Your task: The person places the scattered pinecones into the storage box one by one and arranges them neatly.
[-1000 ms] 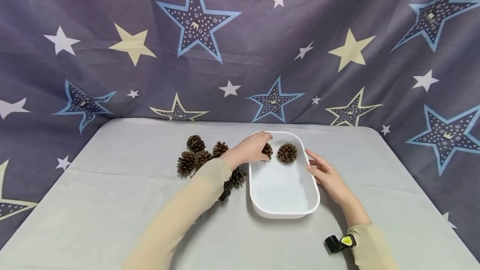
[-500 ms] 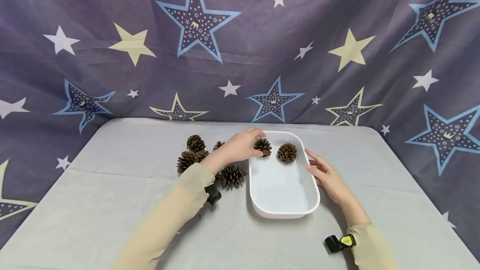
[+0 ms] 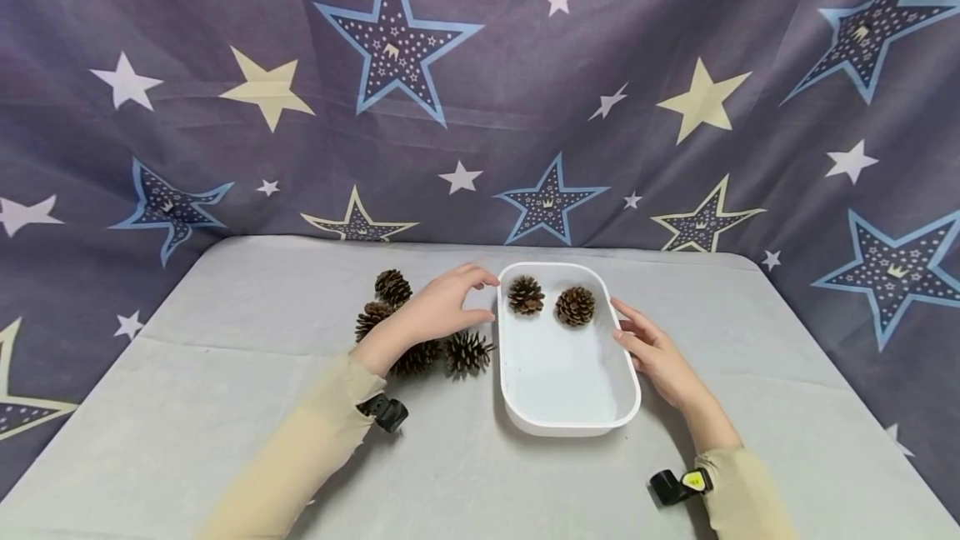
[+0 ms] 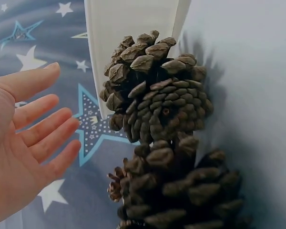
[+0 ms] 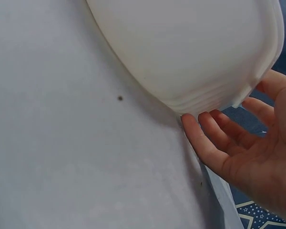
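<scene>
A white rectangular tub [image 3: 570, 386] stands on the table, with two brown pine cones [image 3: 575, 307] lying in its far half. My left hand [image 3: 442, 304] hovers just left of the tub, thumb and fingers apart and holding nothing. Under and around it lie several loose pine cones [image 3: 467, 352], some partly hidden by the hand and wrist. In the left wrist view, the left hand [image 4: 26, 129] is apart from the nearest pine cone [image 4: 157, 90]. My right hand [image 3: 660, 357] rests its fingertips against the tub's right side; the right wrist view shows these fingers [image 5: 209, 145] touching the outer wall.
A pale grey cloth [image 3: 187, 415] covers the table. Behind it hangs a dark curtain [image 3: 495, 82] patterned with stars. Black wrist cameras sit on both sleeves, the left one [image 3: 388, 413] close to the pine cones.
My left hand has let go of a pine cone in the tub's far left corner and drawn back leftward over the rim. The right hand and tub stay in place.
</scene>
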Available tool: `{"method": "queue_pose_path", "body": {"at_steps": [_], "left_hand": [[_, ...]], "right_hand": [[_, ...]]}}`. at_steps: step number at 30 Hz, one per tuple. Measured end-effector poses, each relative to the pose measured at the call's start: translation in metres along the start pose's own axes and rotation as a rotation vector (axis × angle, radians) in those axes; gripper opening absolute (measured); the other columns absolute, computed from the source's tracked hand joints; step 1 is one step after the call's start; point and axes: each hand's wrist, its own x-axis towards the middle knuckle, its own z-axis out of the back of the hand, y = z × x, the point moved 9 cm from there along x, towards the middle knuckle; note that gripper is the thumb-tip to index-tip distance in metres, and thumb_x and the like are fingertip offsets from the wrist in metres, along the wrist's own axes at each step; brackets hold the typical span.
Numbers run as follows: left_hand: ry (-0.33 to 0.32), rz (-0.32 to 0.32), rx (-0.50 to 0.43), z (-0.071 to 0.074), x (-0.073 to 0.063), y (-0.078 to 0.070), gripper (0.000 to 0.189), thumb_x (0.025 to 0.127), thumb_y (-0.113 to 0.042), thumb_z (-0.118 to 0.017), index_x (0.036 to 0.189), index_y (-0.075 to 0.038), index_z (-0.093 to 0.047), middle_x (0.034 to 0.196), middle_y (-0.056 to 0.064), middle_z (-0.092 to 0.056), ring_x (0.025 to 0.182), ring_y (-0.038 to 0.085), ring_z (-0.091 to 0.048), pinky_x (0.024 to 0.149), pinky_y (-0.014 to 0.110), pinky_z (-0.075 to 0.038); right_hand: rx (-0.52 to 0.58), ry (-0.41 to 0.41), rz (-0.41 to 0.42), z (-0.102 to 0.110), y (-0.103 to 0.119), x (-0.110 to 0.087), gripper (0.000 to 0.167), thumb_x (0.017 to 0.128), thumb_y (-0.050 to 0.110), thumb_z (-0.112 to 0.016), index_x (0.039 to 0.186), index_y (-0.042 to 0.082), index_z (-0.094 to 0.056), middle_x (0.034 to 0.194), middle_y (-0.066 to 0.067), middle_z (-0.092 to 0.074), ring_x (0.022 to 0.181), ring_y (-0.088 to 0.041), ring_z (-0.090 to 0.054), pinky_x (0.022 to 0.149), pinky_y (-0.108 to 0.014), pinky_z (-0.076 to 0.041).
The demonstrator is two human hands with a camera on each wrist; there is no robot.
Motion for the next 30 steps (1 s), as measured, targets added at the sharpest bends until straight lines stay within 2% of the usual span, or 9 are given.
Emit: {"method": "queue_pose_path", "body": {"at_steps": [8, 15, 22, 30], "left_hand": [[0.024, 0.016, 0.003, -0.004, -0.019, 0.002, 0.048, 0.080, -0.026, -0.068, 0.122, -0.009, -0.053, 0.118, 0.003, -0.055, 0.106, 0.019, -0.053, 0.091, 0.035, -0.046], [0.062, 0.051, -0.002, -0.008, -0.033, 0.011, 0.052, 0.079, -0.032, -0.069, 0.123, -0.011, -0.052, 0.121, 0.002, -0.054, 0.110, 0.018, -0.052, 0.096, 0.036, -0.043], [0.104, 0.038, -0.004, -0.015, -0.042, 0.009, 0.057, 0.077, -0.032, -0.070, 0.124, -0.009, -0.051, 0.125, 0.007, -0.052, 0.116, 0.022, -0.049, 0.101, 0.038, -0.038], [0.141, 0.057, -0.017, -0.029, -0.044, 0.013, 0.060, 0.075, -0.033, -0.072, 0.126, -0.009, -0.050, 0.131, 0.009, -0.049, 0.127, 0.028, -0.039, 0.106, 0.045, -0.030]], "right_hand": [[0.007, 0.003, 0.007, -0.002, 0.002, 0.000, 0.056, 0.095, 0.016, -0.046, 0.144, 0.007, -0.021, 0.126, -0.028, -0.038, 0.090, -0.009, -0.059, 0.070, -0.029, -0.055], [-0.006, 0.001, 0.006, -0.001, 0.001, 0.001, 0.056, 0.094, 0.018, -0.047, 0.144, 0.008, -0.022, 0.125, -0.025, -0.039, 0.090, -0.009, -0.059, 0.071, -0.028, -0.054], [-0.013, -0.005, -0.002, 0.000, -0.001, 0.000, 0.056, 0.094, 0.019, -0.048, 0.144, 0.009, -0.024, 0.119, -0.012, -0.044, 0.091, -0.009, -0.059, 0.072, -0.029, -0.054], [-0.008, 0.001, 0.002, 0.000, 0.000, 0.000, 0.056, 0.094, 0.018, -0.048, 0.144, 0.008, -0.023, 0.121, -0.015, -0.043, 0.092, -0.008, -0.059, 0.073, -0.029, -0.054]]}}
